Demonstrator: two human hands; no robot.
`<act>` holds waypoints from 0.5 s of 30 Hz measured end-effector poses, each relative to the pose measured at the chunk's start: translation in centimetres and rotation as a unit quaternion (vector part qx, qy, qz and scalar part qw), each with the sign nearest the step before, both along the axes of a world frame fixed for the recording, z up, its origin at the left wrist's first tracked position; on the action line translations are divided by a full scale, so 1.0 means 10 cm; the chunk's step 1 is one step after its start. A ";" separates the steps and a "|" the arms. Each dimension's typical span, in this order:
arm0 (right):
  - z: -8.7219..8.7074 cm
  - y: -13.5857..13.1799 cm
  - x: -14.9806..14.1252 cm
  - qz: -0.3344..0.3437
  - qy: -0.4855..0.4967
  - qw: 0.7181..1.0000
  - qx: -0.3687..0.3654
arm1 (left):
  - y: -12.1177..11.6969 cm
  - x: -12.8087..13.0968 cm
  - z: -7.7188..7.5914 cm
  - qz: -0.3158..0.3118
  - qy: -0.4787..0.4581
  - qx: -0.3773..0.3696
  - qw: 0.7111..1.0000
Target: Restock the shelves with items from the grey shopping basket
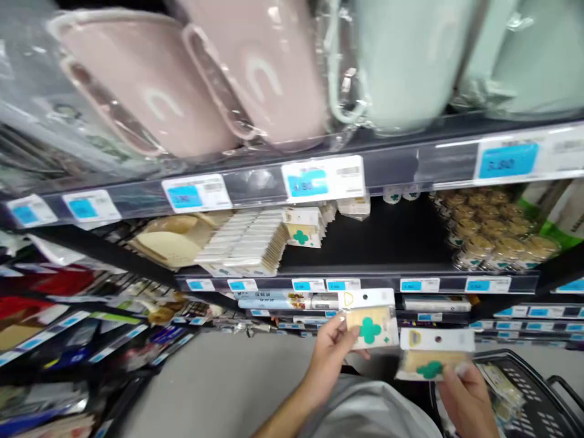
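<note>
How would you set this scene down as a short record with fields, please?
Left hand: holds a flat packet with a green clover print
Right hand: holds a second packet, also clover-printed
Upper shelf: wrapped pink vessels and pale green vessels, with handles
Middle shelf: rows of packets; small tan-topped containers at right
Lower right: black basket with packaged goods

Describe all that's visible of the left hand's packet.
The packet looks flat and rectangular, apparently clear plastic over something tan, with a white header bearing a dark hole and yellow outline. A large and a tiny green clover mark its front. The left hand grips its left side, thumb on its face, holding it header-up before the shelf.
</note>
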State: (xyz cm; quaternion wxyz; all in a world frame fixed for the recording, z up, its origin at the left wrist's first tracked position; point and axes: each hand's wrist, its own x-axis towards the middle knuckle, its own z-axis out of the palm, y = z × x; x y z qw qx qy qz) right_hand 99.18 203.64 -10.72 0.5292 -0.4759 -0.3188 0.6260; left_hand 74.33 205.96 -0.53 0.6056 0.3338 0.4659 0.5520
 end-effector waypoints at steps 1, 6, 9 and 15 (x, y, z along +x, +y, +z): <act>0.15 0.08 -0.16 0.004 -0.004 1.000 0.003 | 0.01 -0.14 0.07 0.018 -0.010 0.007 1.000; 0.82 0.40 -0.95 -0.087 -0.007 0.994 0.064 | 0.10 -0.76 0.32 0.065 -0.042 0.031 0.996; 1.14 0.55 -1.32 -0.097 -0.003 0.990 0.105 | 0.18 -1.03 0.36 0.082 -0.061 0.036 0.994; 1.52 0.72 -1.74 -0.064 -0.009 0.989 0.134 | 0.31 -1.31 0.40 0.072 -0.068 0.033 0.995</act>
